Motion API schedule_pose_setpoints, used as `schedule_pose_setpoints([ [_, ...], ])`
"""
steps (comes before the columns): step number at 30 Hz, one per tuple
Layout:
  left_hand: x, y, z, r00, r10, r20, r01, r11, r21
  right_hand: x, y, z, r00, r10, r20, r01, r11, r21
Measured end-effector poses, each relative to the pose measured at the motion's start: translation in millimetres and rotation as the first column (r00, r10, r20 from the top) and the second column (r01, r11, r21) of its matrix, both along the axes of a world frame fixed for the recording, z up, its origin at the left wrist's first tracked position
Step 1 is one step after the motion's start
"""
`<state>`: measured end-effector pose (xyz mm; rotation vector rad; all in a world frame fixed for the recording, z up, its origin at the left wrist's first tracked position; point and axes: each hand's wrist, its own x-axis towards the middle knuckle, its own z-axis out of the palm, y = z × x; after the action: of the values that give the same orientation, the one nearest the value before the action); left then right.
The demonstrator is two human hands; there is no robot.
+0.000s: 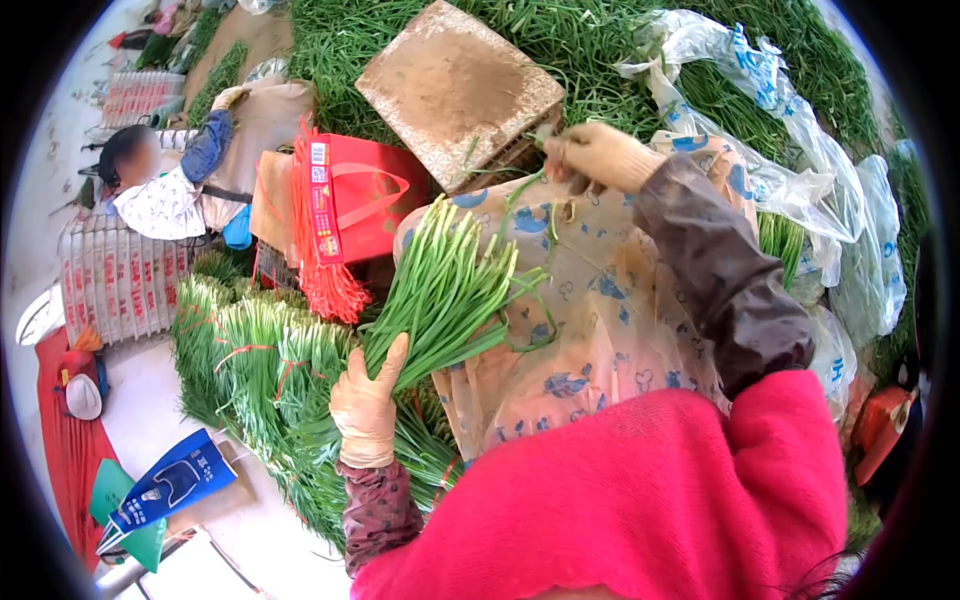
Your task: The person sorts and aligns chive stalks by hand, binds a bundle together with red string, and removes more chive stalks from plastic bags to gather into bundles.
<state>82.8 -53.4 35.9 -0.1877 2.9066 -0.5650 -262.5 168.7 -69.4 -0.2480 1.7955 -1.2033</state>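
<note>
My left hand (368, 405), in a pale glove, is wrapped round the lower part of a bunch of garlic chives (445, 290). Their pale cut ends fan up and to the right, and a few leaves stick out at the side. Over the lap, beside a worn patterned box (455, 85), is my right hand (595, 157), also gloved. Its fingers are curled together, with thin loose chive leaves (527, 188) trailing just below them. A stained plastic apron (610, 290) with blue prints covers my lap.
Tied chive bundles (250, 350) stand in rows at left. Loose chives (330, 50) heap behind the box. A red bag (370, 195) with red ties (330, 285) sits ahead. Clear plastic sheeting (800, 130) lies right. Another person (165, 190) works at upper left.
</note>
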Motion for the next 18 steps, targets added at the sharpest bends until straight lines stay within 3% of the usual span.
schedule_pose_setpoints([
  [2,-2.9,-0.6,1.9,1.0,0.017,0.007,-0.017,1.0,0.011,22.7,1.5,21.5,0.92,0.392,-0.021,-0.39,0.919,0.065],
  [4,-5.2,-1.5,-1.0,0.997,0.072,0.003,-0.072,0.996,0.051,54.1,-9.0,66.5,0.791,0.611,-0.028,-0.593,0.778,0.209],
  [6,-8.5,-3.3,-2.0,0.999,0.028,-0.02,-0.027,0.999,0.041,89.4,-12.5,37.5,0.718,0.56,-0.414,-0.557,0.818,0.141],
  [8,-10.2,-4.1,1.2,0.999,-0.014,-0.037,0.015,1.0,0.023,95.0,-19.3,19.0,0.696,0.593,-0.404,-0.569,0.799,0.194],
  [10,-9.4,-3.6,7.6,0.999,0.016,-0.041,-0.013,0.998,0.063,84.9,-16.3,10.9,0.701,0.496,-0.513,-0.536,0.84,0.081],
  [12,-5.3,-6.2,9.8,0.999,0.033,-0.035,-0.031,0.998,0.062,67.5,-14.5,1.2,0.584,0.542,-0.604,-0.463,0.834,0.3],
  [14,-1.9,-7.3,9.5,0.998,0.052,-0.039,-0.049,0.997,0.066,37.3,-10.5,-6.5,0.642,0.567,-0.516,-0.361,0.817,0.449],
  [18,3.0,-6.7,11.5,0.99,0.123,-0.063,-0.113,0.983,0.145,29.0,-2.3,-9.3,0.558,0.448,-0.699,-0.407,0.881,0.241],
])
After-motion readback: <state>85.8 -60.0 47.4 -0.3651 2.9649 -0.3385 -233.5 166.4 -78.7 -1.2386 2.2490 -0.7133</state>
